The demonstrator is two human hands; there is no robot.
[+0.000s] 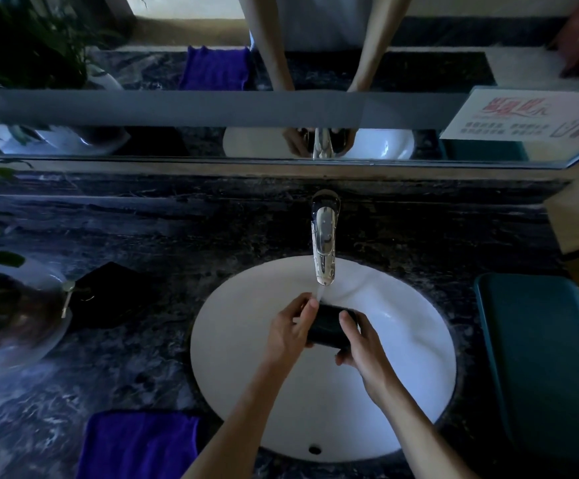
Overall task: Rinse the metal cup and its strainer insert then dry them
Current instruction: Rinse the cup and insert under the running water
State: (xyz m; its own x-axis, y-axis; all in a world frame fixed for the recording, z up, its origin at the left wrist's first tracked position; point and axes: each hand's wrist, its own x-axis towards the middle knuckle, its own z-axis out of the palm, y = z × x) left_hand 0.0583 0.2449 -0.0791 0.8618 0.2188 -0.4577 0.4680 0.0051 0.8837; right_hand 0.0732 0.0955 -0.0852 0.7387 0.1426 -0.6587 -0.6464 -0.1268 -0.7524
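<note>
Over the white sink [419, 392] in a dark marble counter [143, 236], both hands, left hand [290, 331] and right hand [362, 347], curl around the dark metal cup [329, 328] beneath the tap's [324, 243] stream, so rinsing seems underway, drying with the purple towel [139, 444] remains, and the strainer cannot be made out.

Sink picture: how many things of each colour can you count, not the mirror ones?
Purple: 1, the folded purple cloth
Teal: 1, the flat teal tray
White: 1, the round white sink basin
Silver: 1, the shiny chrome tap
Dark: 1, the dark metal cup
Total: 5
</note>
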